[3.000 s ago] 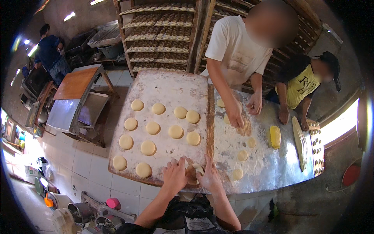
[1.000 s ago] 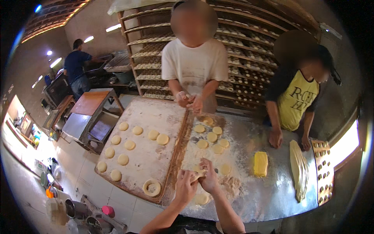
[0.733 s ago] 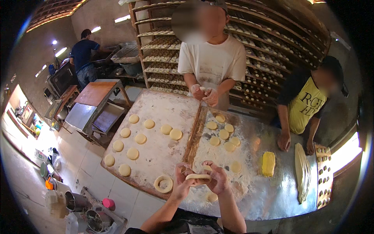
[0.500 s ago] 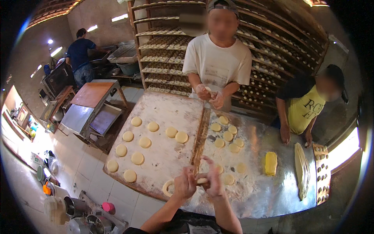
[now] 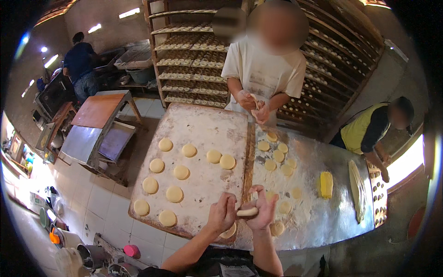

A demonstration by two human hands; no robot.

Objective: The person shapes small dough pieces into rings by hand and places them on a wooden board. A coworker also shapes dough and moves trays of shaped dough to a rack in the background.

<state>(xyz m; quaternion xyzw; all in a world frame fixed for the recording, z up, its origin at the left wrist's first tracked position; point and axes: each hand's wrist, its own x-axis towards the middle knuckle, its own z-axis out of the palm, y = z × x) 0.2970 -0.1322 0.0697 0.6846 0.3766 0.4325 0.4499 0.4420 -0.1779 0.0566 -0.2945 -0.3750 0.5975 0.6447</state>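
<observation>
My left hand (image 5: 223,213) and my right hand (image 5: 261,208) are raised over the front of the floured board, near its seam with the metal tabletop, with a ring of pale dough (image 5: 247,212) between them. My left fingers are closed at its left side; my right fingers curl round its right side. Below my left hand, another dough ring (image 5: 228,234) lies partly hidden on the board (image 5: 198,120). Flat dough discs (image 5: 174,194) lie spread over the board, and smaller ones (image 5: 278,156) sit on the floury metal top (image 5: 314,226).
A co-worker opposite works dough in their hands (image 5: 251,104). Another, in yellow (image 5: 364,124), bends by a studded tray (image 5: 380,194), a long pale strip (image 5: 356,194) and a yellow block (image 5: 326,184). Behind stand racks (image 5: 194,60), a side table (image 5: 97,111) and a person in blue (image 5: 79,64).
My hands have lifted dough from the board since the earliest frame, and another ring has appeared there. The co-worker in yellow has moved right and bent lower toward the tray.
</observation>
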